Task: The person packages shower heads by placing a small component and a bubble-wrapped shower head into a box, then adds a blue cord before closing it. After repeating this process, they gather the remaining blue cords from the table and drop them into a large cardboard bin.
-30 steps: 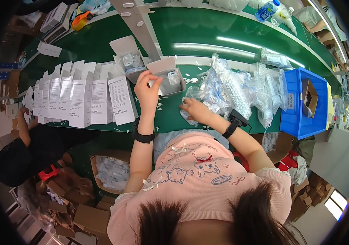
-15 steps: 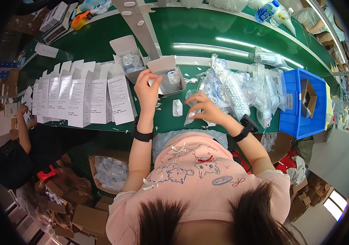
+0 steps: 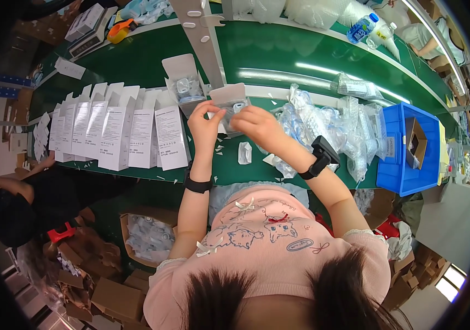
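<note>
A small open box (image 3: 227,94) with a raised white lid stands on the green table in front of me, clear-wrapped contents inside. My left hand (image 3: 205,122) pinches its left edge between thumb and fingertips. Over the box's opening lies my right hand (image 3: 260,126), palm down, fingers curled together; it hides most of the contents and whatever it may grip. A second open box (image 3: 185,88) just beyond holds a clear-bagged item. Nearer me rests a small folded white paper (image 3: 245,153). A heap of clear-bagged tubing (image 3: 306,118) lies right of my right hand.
White printed cartons (image 3: 115,135) stand in a row at left. To the right is a blue bin (image 3: 405,179) containing a cardboard box. A metal post (image 3: 207,49) rises behind the boxes. Another person's arm (image 3: 12,187) shows at far left.
My right hand has moved left and away from me, from beside the folded paper to over the box; the clear bag it pinched is now hidden. My left hand stays at the box.
</note>
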Tool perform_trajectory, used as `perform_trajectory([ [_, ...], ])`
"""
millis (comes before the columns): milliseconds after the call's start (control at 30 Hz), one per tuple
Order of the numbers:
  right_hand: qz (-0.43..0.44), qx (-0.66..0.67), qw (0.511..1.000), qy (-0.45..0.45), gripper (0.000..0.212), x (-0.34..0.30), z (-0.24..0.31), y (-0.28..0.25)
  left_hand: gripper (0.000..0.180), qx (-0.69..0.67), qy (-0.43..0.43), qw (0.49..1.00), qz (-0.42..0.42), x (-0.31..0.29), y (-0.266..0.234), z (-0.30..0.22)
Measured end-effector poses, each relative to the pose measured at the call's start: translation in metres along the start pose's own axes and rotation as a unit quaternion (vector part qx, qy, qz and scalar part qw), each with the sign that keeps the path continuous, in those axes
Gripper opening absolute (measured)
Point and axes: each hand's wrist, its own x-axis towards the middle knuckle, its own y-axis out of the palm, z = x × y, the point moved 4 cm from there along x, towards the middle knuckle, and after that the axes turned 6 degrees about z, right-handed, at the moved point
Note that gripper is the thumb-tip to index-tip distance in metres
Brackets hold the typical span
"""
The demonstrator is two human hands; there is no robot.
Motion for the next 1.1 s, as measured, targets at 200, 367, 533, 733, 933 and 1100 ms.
perform_trajectory([
  [200, 0.022, -0.077, 0.994, -0.073, 0.050, -0.003, 0.007, -0.004, 0.013, -0.044, -0.033, 0.998, 0.008, 0.001, -0.003, 0.005],
  [367, -0.081, 0.128, 0.978, 0.141, 0.082, -0.030, -0.047, 0.016, 0.028, -0.081, -0.076, 0.991, 0.078, -0.004, 0.003, -0.016],
  [533, 0.025, 0.292, 0.929, 0.224, 0.085, -0.030, -0.063, 0.022, 0.071, 0.186, 0.072, 0.969, 0.144, -0.004, -0.046, -0.072],
  [733, -0.086, 0.407, 0.866, 0.276, 0.080, -0.014, -0.120, -0.051, 0.094, 0.198, -0.019, 0.976, 0.092, 0.058, -0.098, -0.039],
  [933, -0.191, 0.250, 0.906, 0.282, 0.081, 0.024, -0.219, -0.061, 0.108, -0.019, -0.028, 0.983, 0.183, 0.077, -0.064, 0.009],
  [1100, -0.153, 0.111, 0.953, 0.237, 0.088, 0.015, -0.255, -0.051, 0.109, 0.015, -0.108, 0.972, 0.207, 0.078, -0.064, 0.010],
])
